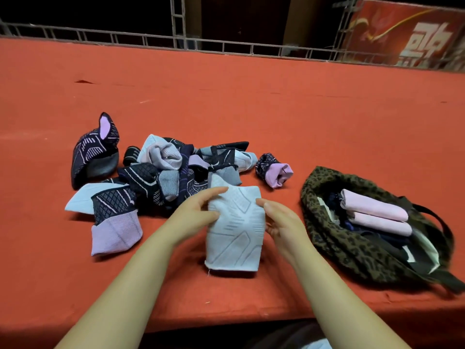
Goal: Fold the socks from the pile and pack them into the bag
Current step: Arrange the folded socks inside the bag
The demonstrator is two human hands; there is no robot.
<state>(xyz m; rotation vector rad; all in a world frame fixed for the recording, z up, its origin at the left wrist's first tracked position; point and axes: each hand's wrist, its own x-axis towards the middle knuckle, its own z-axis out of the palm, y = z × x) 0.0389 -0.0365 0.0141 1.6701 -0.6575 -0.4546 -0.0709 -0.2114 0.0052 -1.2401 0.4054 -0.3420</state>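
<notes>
Partway: two pink folded socks (375, 215) already in bag (324, 233); left hand (198, 212), right hand (279, 217) gripping pale sock (235, 233) edges; pile (161, 172) unfolded.

both hands (198, 212) grip pale sock (235, 238); pile (161, 172) behind; bag (334, 245) right

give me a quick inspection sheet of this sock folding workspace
surface: red cloth table, wrinkled.
job's things: pale blue sock in front of the sock pile; leopard-print bag on the right, open, two folded pink socks inside; one rolled dark-and-pink sock lies between pile and bag.
clutter: nothing seen.
hands: left hand and right hand each grip a side edge of the pale blue sock.
cables: nothing seen.
surroundings: metal railing behind the table; red banner far right.
</notes>
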